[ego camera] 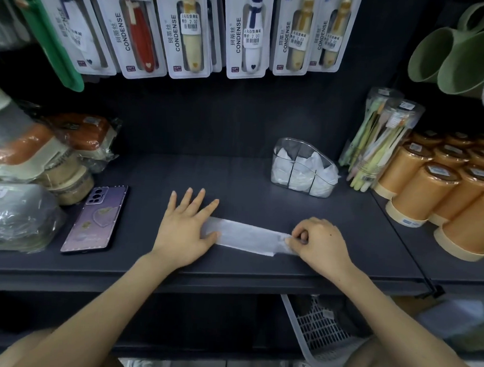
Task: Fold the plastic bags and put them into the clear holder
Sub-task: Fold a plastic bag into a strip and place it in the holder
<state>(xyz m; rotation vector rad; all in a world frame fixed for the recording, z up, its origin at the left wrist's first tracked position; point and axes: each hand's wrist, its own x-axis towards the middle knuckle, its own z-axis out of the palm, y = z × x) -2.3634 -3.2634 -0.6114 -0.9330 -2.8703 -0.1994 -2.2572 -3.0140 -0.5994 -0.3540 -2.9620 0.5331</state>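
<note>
Fingers (197, 201) of my left hand (185, 230) lie straight and spread, flat on the shelf (235, 177), the thumb side pressing down the left end of the bag (250, 237). My right hand (319, 241) is curled, its fingers pinching the bag's right end. The bag is a narrow flat strip between my hands near the shelf's front edge. Its long axis runs left to right, tilted slightly so the right end sits nearer me. The holder (304, 169) stands behind the strip and to the right, well apart, stuffed with white folded bags. My right hand is nearer it, so I judge the next fold starts from that pinched end, going leftward
</note>
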